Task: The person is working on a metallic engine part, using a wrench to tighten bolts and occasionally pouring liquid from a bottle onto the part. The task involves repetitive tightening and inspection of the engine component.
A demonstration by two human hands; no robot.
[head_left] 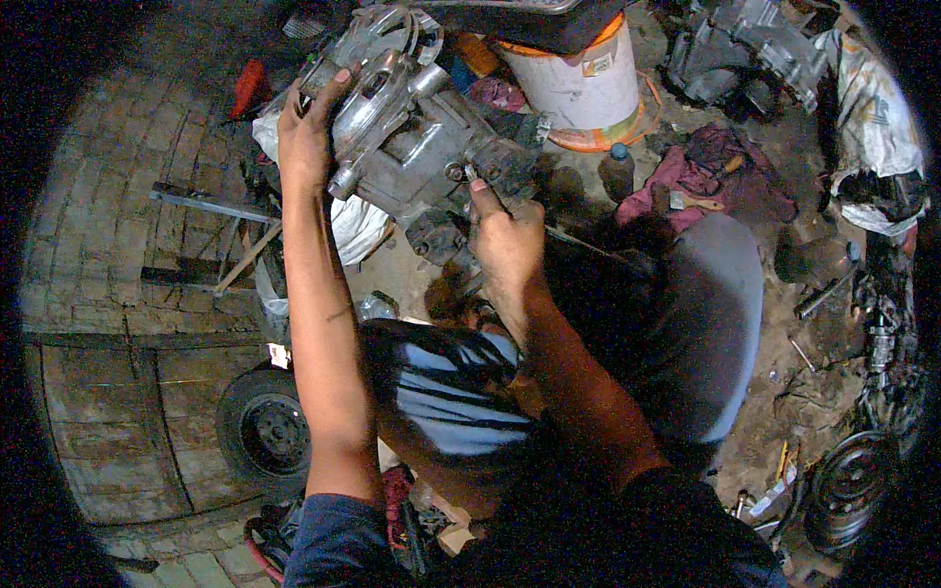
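A grey metal engine casing (412, 137), with shiny tubular fittings and curved parts, is held up over the floor in the upper middle. My left hand (309, 122) grips its upper-left side, fingers curled round a metal part. My right hand (505, 235) is closed on a slim metal tool (470, 176), its tip at a round bolt (454, 171) on the casing's lower right; the tool's type is hard to tell.
A white bucket (578, 83), maroon cloth (711, 181) and metal casting (735, 54) lie beyond. A tyre (240, 431) is at lower left. A white sack (863, 88), loose tools (823, 294) and a wheel rim (848, 490) are at right. My bent legs (696, 323) are below.
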